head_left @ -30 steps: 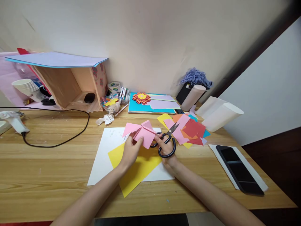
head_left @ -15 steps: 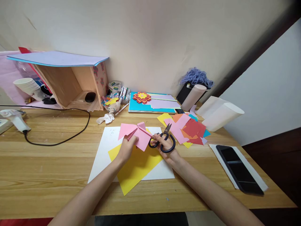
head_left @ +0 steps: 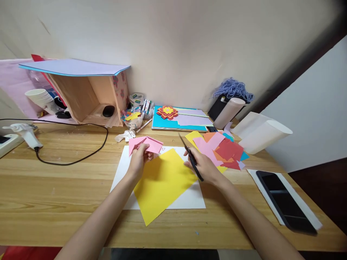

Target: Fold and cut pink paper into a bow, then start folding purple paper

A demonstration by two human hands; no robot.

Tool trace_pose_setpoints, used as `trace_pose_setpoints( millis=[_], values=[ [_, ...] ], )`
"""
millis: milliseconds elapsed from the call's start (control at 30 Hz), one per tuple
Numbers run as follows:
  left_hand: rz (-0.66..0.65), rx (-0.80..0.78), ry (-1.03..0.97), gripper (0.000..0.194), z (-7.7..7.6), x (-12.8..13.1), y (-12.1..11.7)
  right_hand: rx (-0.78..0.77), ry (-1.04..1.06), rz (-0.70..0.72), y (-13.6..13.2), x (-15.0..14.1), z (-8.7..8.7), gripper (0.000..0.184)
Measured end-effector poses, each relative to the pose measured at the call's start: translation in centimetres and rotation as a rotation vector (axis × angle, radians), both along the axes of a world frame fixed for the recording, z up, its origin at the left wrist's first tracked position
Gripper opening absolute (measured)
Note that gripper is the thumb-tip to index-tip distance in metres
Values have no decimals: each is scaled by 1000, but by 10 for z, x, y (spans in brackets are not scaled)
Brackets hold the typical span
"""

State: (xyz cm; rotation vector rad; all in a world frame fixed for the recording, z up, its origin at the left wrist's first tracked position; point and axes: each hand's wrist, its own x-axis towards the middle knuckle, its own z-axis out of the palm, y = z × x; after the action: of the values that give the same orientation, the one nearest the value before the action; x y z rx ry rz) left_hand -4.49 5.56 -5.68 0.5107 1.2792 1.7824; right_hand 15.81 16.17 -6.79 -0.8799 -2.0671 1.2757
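Observation:
My left hand grips a folded pink paper just above the desk, at the top left corner of a white sheet. My right hand is closed round the handles of black scissors, whose blades point up and away from me and look closed. Between the two hands a yellow paper square lies tilted on the white sheet. Nothing sits between the scissor blades.
A pile of pink, red, orange and blue paper pieces lies right of my right hand. A black phone rests at the right edge. A glue gun with a black cable is at the left. A cardboard box, markers and a paper flower line the wall.
My hands moved apart: the left carried the pink paper left and away, the right drew the scissors off it and turned them upright. The yellow square now shows fully.

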Motion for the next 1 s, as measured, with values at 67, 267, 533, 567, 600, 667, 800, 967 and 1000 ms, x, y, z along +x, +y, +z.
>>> trace_pose_setpoints(
  millis=[67,267,533,567,600,667,800,967,1000],
  values=[
    [23,-7,3,24,1,-1,0,244,-242,88,4,6,2,27],
    [10,-9,77,25,1,2,-3,562,-642,169,-1,3,-2,34],
    [-26,-7,177,26,-2,7,-2,646,-741,182,-4,0,1,38],
    [-30,-6,183,25,-2,8,-2,647,-741,183,-4,-1,1,38],
    [-34,-6,189,25,-2,8,-2,647,-739,183,-4,-1,1,39],
    [-44,-2,205,23,-1,9,-2,645,-733,180,-5,-1,2,39],
    [-75,-14,270,23,-1,10,-3,637,-725,174,-6,-1,4,38],
    [-85,-25,340,25,-4,10,-3,632,-729,168,-6,0,5,39],
    [-86,-29,361,25,-5,10,-3,632,-725,168,-5,0,4,39]
  ],
)
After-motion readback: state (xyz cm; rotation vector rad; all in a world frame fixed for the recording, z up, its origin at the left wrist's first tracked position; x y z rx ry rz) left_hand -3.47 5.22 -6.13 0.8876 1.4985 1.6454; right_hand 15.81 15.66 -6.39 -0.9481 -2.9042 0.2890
